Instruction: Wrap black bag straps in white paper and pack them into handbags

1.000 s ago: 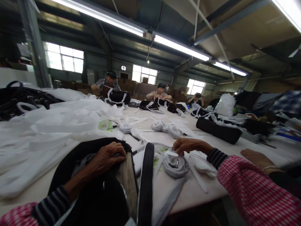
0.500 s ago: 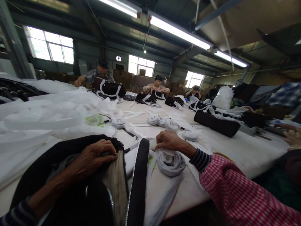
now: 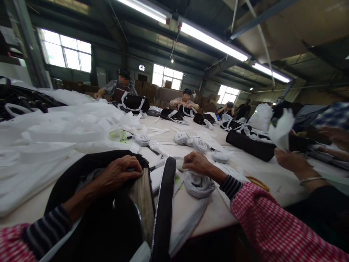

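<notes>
Bag (image 3: 89, 203) rim gripped, left hand (image 3: 120, 174) | right hand (image 3: 197, 163) on roll (image 3: 198, 185)

I am wearing a red-and-white checked top on both arms, with dark striped knit cuffs showing at each wrist. My left hand (image 3: 120, 174), at about eight o'clock, and my right hand (image 3: 198, 163), at about five o'clock, are bare, without gloves or rings.

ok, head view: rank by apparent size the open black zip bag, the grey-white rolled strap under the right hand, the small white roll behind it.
1. Open black zip bag, largest, though nearest the camera.
2. Grey-white rolled strap under the right hand.
3. Small white roll, smallest, but farther off, so true size against the strap is unsure.
</notes>
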Demonstrator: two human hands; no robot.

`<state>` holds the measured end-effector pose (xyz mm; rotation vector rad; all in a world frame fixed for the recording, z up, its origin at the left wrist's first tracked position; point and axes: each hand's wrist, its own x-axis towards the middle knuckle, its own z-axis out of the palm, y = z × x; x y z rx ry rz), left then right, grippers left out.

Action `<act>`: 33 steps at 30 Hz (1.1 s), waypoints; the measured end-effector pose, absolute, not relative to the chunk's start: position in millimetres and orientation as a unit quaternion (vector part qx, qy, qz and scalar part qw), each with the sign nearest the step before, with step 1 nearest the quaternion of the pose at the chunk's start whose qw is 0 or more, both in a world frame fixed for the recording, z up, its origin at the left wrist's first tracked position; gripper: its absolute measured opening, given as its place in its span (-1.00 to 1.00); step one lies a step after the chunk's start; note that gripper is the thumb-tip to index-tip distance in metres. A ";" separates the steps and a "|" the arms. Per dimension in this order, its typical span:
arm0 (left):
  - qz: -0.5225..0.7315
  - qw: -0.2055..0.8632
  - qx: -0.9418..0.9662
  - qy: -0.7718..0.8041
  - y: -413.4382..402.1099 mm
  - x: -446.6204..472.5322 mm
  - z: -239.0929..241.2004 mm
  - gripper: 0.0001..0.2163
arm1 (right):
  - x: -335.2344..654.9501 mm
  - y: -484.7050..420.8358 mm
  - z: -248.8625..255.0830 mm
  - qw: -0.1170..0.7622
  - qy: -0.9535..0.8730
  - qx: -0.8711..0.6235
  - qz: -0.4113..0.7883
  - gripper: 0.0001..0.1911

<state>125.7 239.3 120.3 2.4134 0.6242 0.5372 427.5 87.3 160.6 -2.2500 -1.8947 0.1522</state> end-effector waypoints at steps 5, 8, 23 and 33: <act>0.215 0.284 0.906 0.230 239.1 124.8 120.6 -0.75 | 416.2 50.9 182.2 0.127 -0.666 -0.730 0.087 -0.94; 0.223 0.283 0.905 0.228 237.1 125.3 122.5 -0.74 | 401.1 9.6 192.0 0.118 -0.677 -0.708 0.161 -0.90; 0.221 0.277 0.908 0.222 240.3 124.9 120.8 -0.71 | 387.9 21.7 196.7 0.107 -0.675 -0.728 0.059 -0.76; 0.222 0.279 0.908 0.221 239.4 125.0 121.9 -0.70 | 380.3 55.3 161.4 -0.020 -0.664 -0.747 0.041 -0.90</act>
